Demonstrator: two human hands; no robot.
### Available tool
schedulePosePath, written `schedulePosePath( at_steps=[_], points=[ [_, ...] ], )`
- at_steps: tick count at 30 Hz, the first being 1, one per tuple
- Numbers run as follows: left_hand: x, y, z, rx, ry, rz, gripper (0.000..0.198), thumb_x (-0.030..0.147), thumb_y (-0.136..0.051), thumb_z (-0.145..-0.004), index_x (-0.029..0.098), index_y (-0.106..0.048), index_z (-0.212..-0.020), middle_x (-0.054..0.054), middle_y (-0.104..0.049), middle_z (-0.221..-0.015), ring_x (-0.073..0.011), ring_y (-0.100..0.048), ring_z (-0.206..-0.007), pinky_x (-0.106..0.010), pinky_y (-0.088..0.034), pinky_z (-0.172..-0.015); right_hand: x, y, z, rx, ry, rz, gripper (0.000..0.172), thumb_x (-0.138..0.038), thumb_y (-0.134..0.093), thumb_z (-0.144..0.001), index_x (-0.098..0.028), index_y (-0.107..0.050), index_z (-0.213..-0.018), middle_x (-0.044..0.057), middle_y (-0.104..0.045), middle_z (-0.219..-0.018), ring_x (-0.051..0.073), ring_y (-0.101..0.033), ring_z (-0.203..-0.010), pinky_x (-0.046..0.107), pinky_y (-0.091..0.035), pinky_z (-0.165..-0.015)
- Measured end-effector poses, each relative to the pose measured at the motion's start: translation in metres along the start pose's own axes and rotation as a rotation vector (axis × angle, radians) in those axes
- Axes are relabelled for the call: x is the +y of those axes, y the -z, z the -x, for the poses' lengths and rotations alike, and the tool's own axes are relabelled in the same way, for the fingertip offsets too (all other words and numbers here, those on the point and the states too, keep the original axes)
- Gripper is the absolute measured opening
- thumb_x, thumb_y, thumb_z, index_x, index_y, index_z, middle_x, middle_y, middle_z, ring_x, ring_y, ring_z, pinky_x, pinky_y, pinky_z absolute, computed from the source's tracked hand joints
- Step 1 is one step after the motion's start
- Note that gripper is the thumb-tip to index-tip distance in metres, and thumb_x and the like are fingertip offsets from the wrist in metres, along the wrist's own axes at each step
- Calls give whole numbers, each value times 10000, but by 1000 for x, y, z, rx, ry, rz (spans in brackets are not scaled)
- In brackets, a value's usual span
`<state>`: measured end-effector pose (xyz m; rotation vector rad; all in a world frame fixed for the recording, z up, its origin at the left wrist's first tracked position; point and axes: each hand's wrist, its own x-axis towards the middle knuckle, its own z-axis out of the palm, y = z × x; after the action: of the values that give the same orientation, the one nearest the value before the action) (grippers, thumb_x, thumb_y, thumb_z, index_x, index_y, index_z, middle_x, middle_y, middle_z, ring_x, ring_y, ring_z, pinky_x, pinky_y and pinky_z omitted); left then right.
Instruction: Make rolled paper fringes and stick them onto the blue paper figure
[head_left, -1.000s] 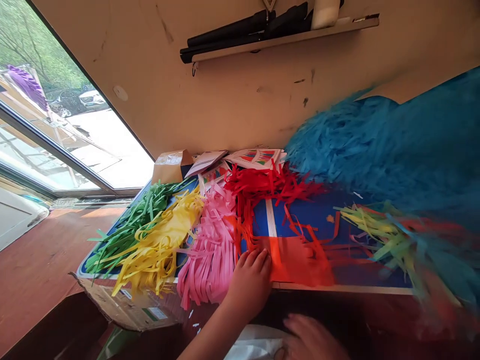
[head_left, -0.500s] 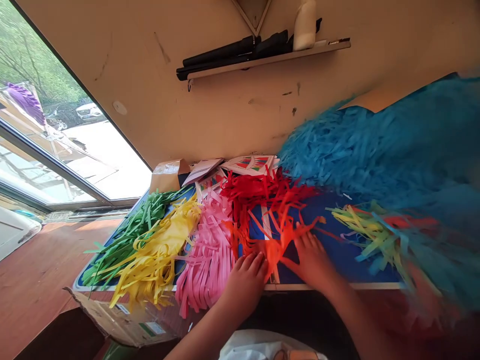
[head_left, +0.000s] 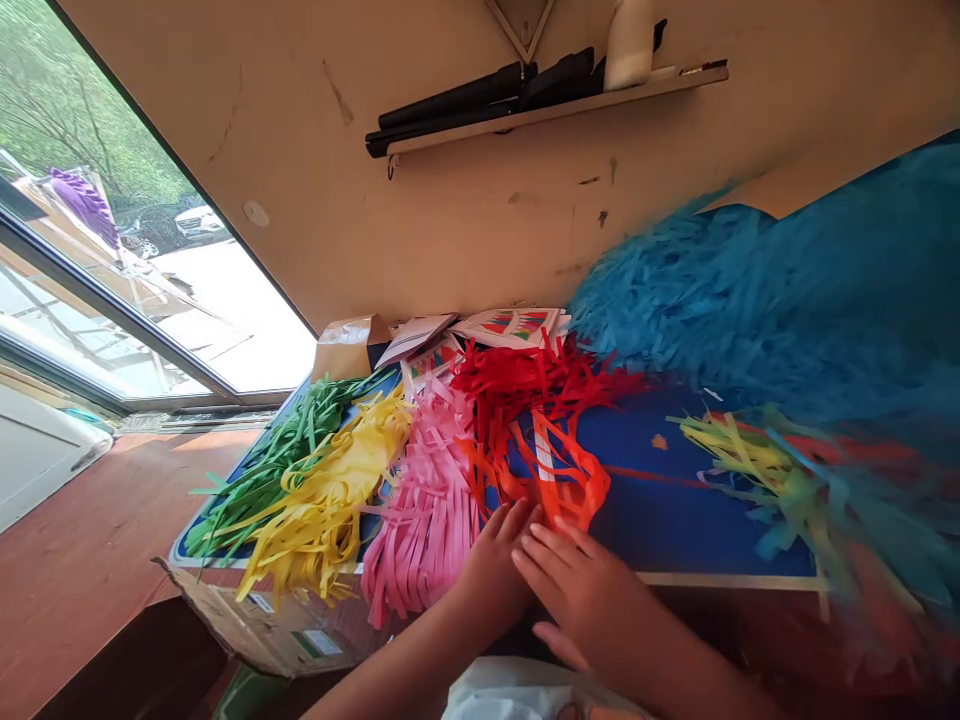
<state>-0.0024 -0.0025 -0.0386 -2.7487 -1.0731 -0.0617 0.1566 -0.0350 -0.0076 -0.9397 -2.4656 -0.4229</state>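
Observation:
Orange-red tissue paper strips lie at the front edge of the blue table. My left hand is closed over their near end; its fingertips are partly hidden. Just to its right, my right hand lies over the near strips with fingers stretched and thumb apart, close against the left fingers. A white strip runs under the orange paper. Behind it spreads a bunch of red tissue fringe. To the left are pink, yellow and green fringes.
A large heap of blue tissue fringe fills the right back, with a multicoloured bunch before it. Printed cards and a brown box stand by the wall. A cardboard box is below the table's left front.
My right hand has moved left and toward me, over beside my left hand. The orange strips have settled into a loop. The view has shifted slightly.

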Motion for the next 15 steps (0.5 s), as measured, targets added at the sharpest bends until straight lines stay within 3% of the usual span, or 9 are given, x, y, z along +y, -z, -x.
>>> schedulePosePath(
  at_steps=[2, 4, 7, 10, 15],
  points=[
    [-1, 1, 0, -20, -10, -8, 384, 358, -424, -904, 194, -522, -1237, -54, -525, -1295, -267, -411, -1230, -400, -331, -985, -6, -11, -7, -82, -151, 72, 662, -631, -602, -627, -109, -637, -1033, 144, -658, -987, 275, -582, -948, 413, -388, -928],
    [-2, 3, 0, -52, -8, -9, 389, 325, -416, -906, 178, -505, -1255, -57, -509, -1311, -262, -409, -1232, -399, -337, -981, -2, -17, 4, -193, -314, 180, 722, -685, -630, -539, -74, -672, -920, 195, -660, -867, 323, -596, -850, 478, -379, -904],
    [-1, 7, 0, -71, -18, -6, 415, 285, -422, -893, 150, -473, -1282, -75, -483, -1333, -271, -394, -1245, -417, -325, -991, 12, -19, 43, -283, -394, 276, 632, -615, -628, -602, -71, -668, -920, 210, -650, -932, 329, -588, -857, 502, -366, -895],
    [2, 9, 0, -78, -35, 11, 426, 269, -418, -887, 126, -463, -1286, -79, -470, -1344, -283, -388, -1251, -428, -302, -1011, 25, -15, 89, -226, -379, 290, 550, -518, -508, -757, -95, -588, -1100, 164, -629, -1045, 306, -567, -937, 511, -353, -902],
    [4, 9, 0, -79, -34, 27, 416, 260, -389, -894, 125, -467, -1280, -85, -472, -1340, -288, -405, -1240, -429, -310, -998, 32, 11, 140, -95, -641, 424, 656, -561, -273, -838, -89, -431, -1265, 212, -550, -1154, 385, -516, -1017, 581, -351, -850]
  ],
)
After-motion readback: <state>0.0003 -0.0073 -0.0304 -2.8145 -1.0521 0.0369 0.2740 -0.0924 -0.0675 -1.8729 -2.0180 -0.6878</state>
